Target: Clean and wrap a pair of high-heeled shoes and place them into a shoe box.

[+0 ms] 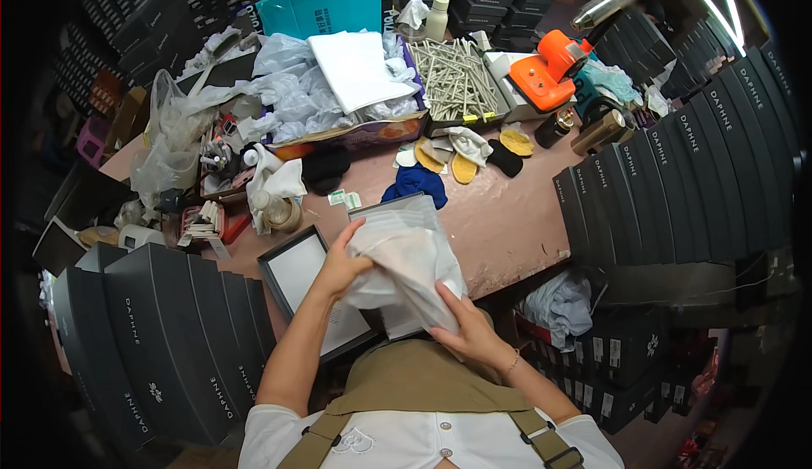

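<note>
Worktable: a pink-topped worktable (524, 186) spreads ahead of the person, its near edge worn.
Shoebox rows: dark grey shoeboxes stand packed on the right (677, 177) and on the left (173, 334), flanking the work spot.
Purple carton: at the far side, a purple-edged carton (347, 137) overflows with crumpled pale wrapping, a white stack of sheets (359, 71) on top.
Stick tray: just right of the carton, a tray piled with pale sticks (461, 80).
Open shoebox: a grey open shoebox (386, 202) lies directly before the body, its long axis running away from the person, leaning slightly left at the far end.
Lid: a shallow dark-rimmed lid, seemingly the box's own (294, 270), lies white inside up, just left of the box.
Tissue paper: loose white tissue paper (406, 257) is held over the open shoebox, sloping from upper left to lower right between the hands; what it may cover cannot be told.
Left hand: pinching the tissue at its left edge, the left hand (345, 264) sits farther from the body.
Right hand: gripping the tissue's lower right corner, thumb on top, the right hand (472, 330) is nearer the body; the paper lies up and left of it.
Blue cloth: a bunched blue cloth (414, 186) sits just beyond the box's far end.
</note>
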Demonstrator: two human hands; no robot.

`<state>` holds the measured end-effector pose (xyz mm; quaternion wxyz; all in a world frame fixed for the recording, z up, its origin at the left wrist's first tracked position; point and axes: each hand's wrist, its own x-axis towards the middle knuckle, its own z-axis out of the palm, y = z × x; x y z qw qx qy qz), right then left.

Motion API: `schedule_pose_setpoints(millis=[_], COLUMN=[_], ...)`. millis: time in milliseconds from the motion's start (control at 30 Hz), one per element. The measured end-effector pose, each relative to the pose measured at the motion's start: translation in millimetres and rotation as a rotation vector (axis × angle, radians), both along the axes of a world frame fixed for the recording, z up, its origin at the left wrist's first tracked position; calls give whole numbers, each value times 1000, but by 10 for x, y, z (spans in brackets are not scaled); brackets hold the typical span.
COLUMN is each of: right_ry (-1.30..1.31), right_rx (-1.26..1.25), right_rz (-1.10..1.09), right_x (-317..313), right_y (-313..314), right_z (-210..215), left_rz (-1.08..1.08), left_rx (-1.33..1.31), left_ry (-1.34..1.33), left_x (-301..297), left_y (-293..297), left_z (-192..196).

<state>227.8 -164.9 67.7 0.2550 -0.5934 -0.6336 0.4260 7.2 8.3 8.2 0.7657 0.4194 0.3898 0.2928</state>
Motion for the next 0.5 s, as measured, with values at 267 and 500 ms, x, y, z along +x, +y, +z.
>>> schedule_pose_setpoints(millis=[267, 500], right_ry=[-345, 164], right_rx=[117, -554], right_rz=[-111, -498], right_x=[-53, 698], right_y=[493, 371], right_z=[-1602, -879], left_rz=[97, 166], left_rx=[107, 403], left_ry=[449, 616], left_x=[1029, 1271], left_y=[-567, -951], left_z=[-1041, -1157])
